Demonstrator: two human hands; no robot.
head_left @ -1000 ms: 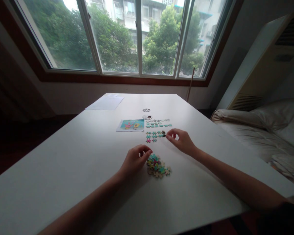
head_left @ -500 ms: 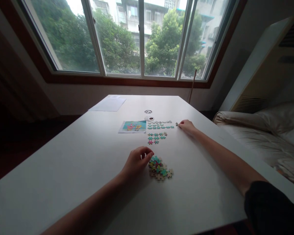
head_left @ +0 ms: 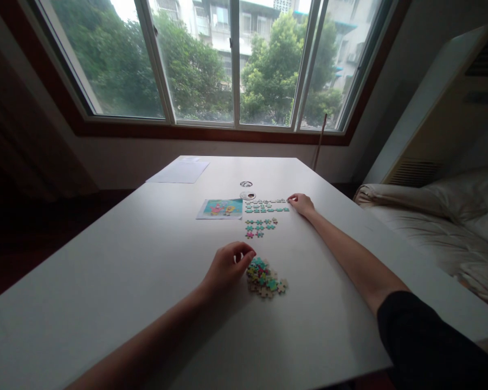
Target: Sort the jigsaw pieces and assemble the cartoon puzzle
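Where pcs pile, 1 L hand.

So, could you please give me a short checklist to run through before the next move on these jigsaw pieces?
1. Right hand at the rows: ok, its fingertips are at the right end of the farthest row.
2. Jigsaw piece gripped in those fingertips: cannot tell, too small.
3. Left hand near the loose pile of jigsaw pieces: ok, its fingertips are by the pile's far-left edge.
4. Pile all picture side up: not ok, several pieces show plain tan faces.
5. Cartoon picture sheet uncovered: ok, it lies left of the rows.
6. Pile apart from the rows: ok, white tabletop shows between them.
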